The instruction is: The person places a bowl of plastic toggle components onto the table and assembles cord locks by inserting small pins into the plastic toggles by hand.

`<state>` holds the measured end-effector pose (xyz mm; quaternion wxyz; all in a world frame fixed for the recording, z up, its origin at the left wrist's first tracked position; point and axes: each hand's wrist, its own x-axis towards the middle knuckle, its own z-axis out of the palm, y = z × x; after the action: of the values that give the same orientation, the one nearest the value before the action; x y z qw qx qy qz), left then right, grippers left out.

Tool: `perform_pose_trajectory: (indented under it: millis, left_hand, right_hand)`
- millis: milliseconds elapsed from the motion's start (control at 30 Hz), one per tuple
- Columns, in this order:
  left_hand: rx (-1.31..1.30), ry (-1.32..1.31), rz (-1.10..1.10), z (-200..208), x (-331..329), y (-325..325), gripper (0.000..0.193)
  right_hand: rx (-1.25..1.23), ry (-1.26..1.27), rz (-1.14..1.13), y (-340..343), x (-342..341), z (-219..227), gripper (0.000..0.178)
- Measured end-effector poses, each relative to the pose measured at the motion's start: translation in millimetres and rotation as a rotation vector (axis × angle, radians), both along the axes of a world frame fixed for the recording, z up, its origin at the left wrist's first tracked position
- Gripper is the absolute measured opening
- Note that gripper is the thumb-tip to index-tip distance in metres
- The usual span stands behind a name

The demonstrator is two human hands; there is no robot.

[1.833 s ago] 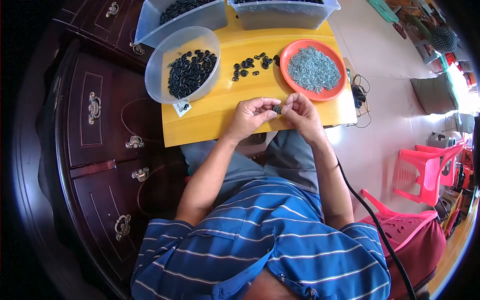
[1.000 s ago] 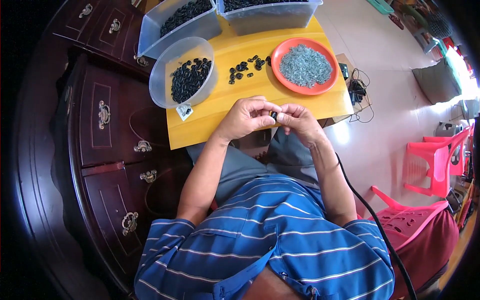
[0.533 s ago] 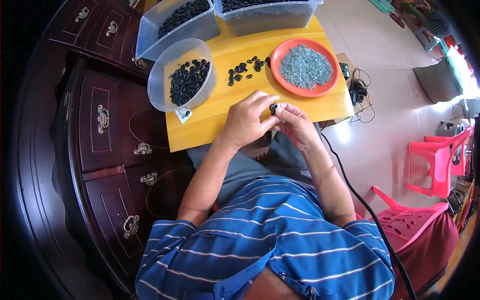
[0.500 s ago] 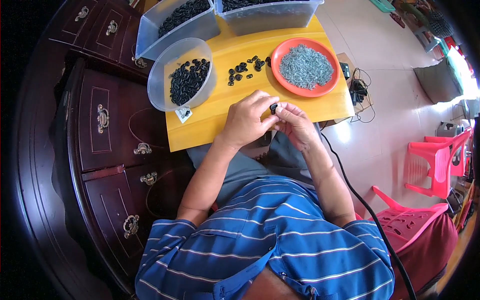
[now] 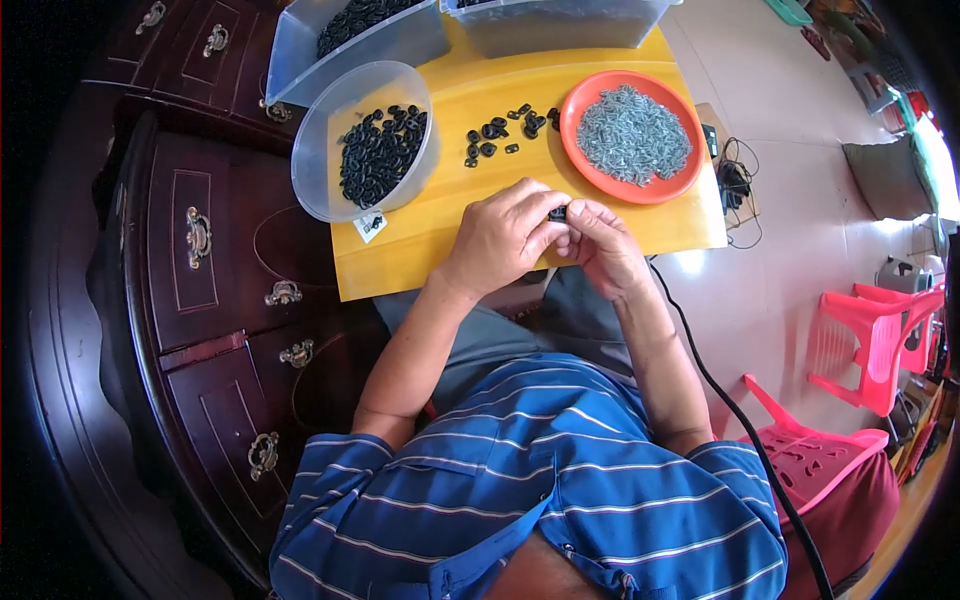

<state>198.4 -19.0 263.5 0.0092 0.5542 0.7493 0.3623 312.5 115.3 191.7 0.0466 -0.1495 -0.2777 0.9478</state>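
Note:
A small black plastic piece [image 5: 558,213] is pinched between the fingertips of both hands, over the near edge of the yellow table [image 5: 400,262]. My left hand [image 5: 503,236] closes thumb and fingers on its left side. From the right, the thumb and fingers of my right hand [image 5: 608,246] grip the same piece and partly cover it. Beyond the hands lies a loose scatter of black plastic pieces [image 5: 488,149]. An orange-red plate [image 5: 573,165] heaped with small silvery metal pieces [image 5: 635,135], seemingly screws, stands to the right of them.
A round clear tub [image 5: 312,150] of black pieces stands at the table's left, by a small white packet [image 5: 370,226]. Two clear bins [image 5: 560,32] line the back. A dark wooden cabinet [image 5: 180,330] borders the left. A black cable [image 5: 715,385] passes my right arm; pink chairs [image 5: 865,345] stand right.
The black piece has turned between my fingertips, and less of its face shows. My right fingers have shifted slightly against it. The whole view has moved a little.

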Motion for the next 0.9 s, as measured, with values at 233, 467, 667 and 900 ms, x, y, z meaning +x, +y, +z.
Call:
perform_pose_trajectory:
  millis: [233,467,667,900]
  left_hand:
    - [0.022,-0.037,-0.028,-3.9,-15.1,4.7,0.026]
    - [0.104,-0.048,-0.043,-8.0,-20.8,8.2,0.024]
    - [0.070,-0.088,-0.014,-4.2,-19.8,3.5,0.026]
    - [-0.221,-0.136,-0.049,14.0,-38.6,-16.2,0.017]
  right_hand:
    - [0.081,-0.049,-0.123,-8.1,-12.0,3.6,0.013]
    - [0.246,-0.118,-0.215,-12.8,-14.6,17.5,0.014]
    - [0.320,-0.106,-0.227,-17.6,-20.9,20.0,0.017]
    - [0.608,-0.117,0.031,-14.8,-33.2,8.2,0.024]
